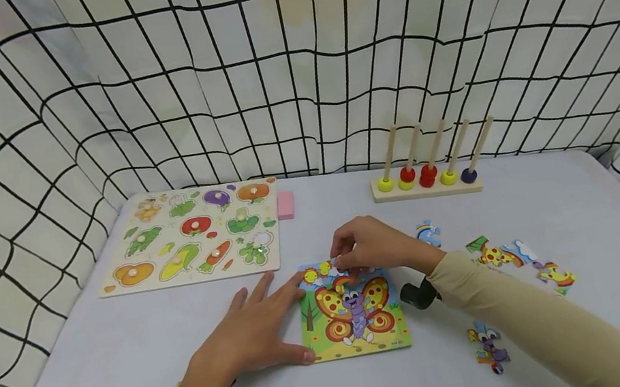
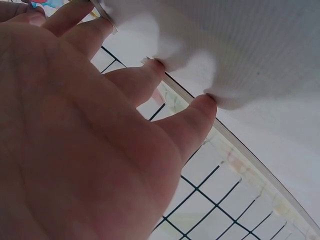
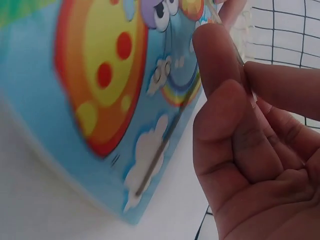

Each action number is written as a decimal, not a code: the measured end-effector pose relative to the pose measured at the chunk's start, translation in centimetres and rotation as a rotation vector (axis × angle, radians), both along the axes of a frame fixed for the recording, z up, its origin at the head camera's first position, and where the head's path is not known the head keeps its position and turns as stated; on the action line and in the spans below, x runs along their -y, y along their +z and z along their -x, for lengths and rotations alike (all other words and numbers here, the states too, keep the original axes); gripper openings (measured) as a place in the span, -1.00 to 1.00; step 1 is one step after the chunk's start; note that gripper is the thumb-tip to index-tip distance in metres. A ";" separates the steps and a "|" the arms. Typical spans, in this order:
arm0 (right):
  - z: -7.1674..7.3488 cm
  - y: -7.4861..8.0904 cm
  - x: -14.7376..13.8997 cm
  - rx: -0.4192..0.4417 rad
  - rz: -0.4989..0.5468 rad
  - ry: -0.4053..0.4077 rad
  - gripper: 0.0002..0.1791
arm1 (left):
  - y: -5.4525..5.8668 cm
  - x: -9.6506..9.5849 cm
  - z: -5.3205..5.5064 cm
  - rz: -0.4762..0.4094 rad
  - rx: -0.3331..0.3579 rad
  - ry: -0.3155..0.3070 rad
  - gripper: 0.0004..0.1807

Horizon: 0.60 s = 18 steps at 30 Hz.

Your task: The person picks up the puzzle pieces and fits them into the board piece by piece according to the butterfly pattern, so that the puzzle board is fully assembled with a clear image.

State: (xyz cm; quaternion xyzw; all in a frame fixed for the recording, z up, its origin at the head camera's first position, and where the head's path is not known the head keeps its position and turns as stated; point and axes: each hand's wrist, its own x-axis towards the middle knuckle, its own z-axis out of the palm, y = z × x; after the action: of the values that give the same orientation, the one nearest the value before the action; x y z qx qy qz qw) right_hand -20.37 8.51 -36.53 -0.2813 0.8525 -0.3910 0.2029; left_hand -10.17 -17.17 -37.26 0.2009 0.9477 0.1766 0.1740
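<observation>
A square butterfly puzzle board lies on the table in front of the person. My left hand has its fingers spread beside the board; thumb and index finger touch its left edge. In the left wrist view, the palm faces the camera and the other fingertips rest on the table. My right hand is over the board's top edge, thumb and fingers pinching a thin puzzle piece, seen nearly edge-on in the right wrist view. The curled fingers hide most of its print.
Loose puzzle pieces lie to the right, with joined ones and a blue piece farther back. A vegetable peg board and pink block sit back left. A bead-peg stand is back right; black netting surrounds the table.
</observation>
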 end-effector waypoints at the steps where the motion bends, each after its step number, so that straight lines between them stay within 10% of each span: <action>1: 0.1 -0.1 0.3 0.010 0.001 -0.002 -0.95 | 0.0 0.0 0.0 0.000 0.000 -0.001 0.19; 18: -0.3 -1.0 3.0 0.075 -0.018 -0.020 -0.90 | -0.2 0.2 0.0 0.002 0.005 -0.005 0.27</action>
State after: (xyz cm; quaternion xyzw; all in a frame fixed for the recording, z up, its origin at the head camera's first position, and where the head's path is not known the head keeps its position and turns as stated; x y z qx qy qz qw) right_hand -20.09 5.50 -37.50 -0.2562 0.8504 -0.3958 0.2335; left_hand -10.18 -17.32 -37.45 0.2027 0.9469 0.1759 0.1769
